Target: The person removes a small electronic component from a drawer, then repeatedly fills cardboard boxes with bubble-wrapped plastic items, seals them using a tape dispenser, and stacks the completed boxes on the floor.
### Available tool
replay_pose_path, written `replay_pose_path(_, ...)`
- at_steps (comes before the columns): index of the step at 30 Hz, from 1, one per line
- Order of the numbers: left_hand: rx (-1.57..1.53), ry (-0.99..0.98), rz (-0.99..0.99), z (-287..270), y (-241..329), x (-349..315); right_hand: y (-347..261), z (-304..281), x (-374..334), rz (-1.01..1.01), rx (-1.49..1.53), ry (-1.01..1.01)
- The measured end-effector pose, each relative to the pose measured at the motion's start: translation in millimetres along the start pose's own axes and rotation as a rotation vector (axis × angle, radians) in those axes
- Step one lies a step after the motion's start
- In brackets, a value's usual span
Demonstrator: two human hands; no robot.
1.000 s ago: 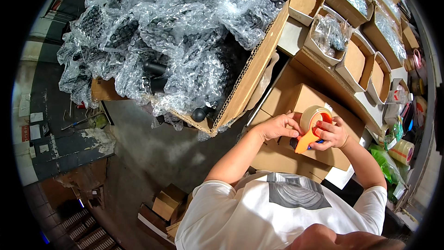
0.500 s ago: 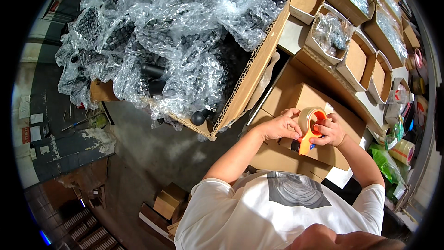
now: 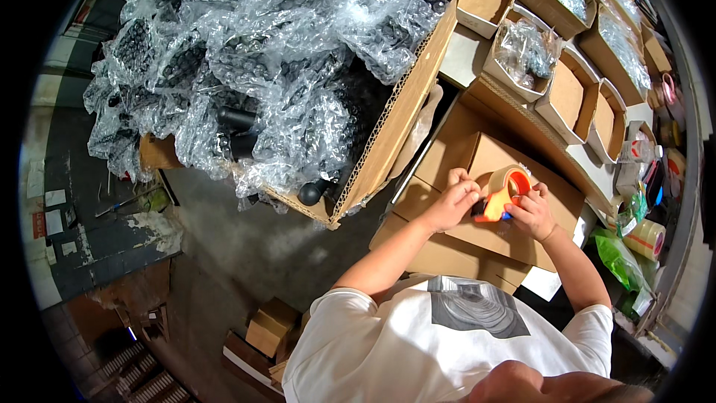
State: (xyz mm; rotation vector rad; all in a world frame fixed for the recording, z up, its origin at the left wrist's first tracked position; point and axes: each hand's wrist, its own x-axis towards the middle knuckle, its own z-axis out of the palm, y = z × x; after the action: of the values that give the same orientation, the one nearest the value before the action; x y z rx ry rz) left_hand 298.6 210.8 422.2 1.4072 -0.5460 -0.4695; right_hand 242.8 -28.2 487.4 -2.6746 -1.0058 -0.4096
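Observation:
An orange tape dispenser with a roll of clear tan tape is held up over a brown cardboard box. My right hand is wrapped round the dispenser's right side. Just left of the roll, my left hand has its thumb and fingers pinched together. Whatever lies between those fingertips is too small and clear to make out. The closed box lies beneath both hands, with more flat cardboard around it.
On the left, a big open carton overflows with black-handled items in bubble wrap. Small open boxes line the bench at the right. Past them lie a plastic bottle, a tape roll and a green bag.
The dispenser has tipped over, its orange handle swinging up and leftward. My left hand has drawn slightly left and up, from the dispenser's lower edge to beside the roll.

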Motion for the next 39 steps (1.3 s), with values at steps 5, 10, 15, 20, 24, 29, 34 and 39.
replay_pose_path(5, -0.015, 0.218, -0.090, 18, -15, 6, -6, -14, 1, 0.105, 0.054, -0.108)
replay_pose_path(10, 0.077, 0.341, -0.294, 28, -18, 11, -11, -35, 12, 0.301, 0.269, -0.247)
replay_pose_path(15, 0.002, 0.375, -0.408, 21, -24, 10, -11, -57, 8, 0.315, 0.351, -0.292)
replay_pose_path(20, -0.420, 0.559, -0.608, -1, -15, 13, -12, -74, 3, 0.390, 0.371, -0.290)
replay_pose_path(24, -0.587, 0.584, -0.722, -12, -34, 9, -16, -72, 29, 0.406, 0.355, -0.395)
replay_pose_path(29, -0.641, 0.558, -0.870, -12, -49, 11, -13, -72, 44, 0.489, 0.342, -0.549)
replay_pose_path(34, 0.071, 0.353, -0.878, 8, -60, 22, -14, -70, 49, 0.548, 0.369, -0.582)
replay_pose_path(39, 0.603, 0.114, -0.745, -6, -72, 18, -12, -73, 56, 0.486, 0.323, -0.597)
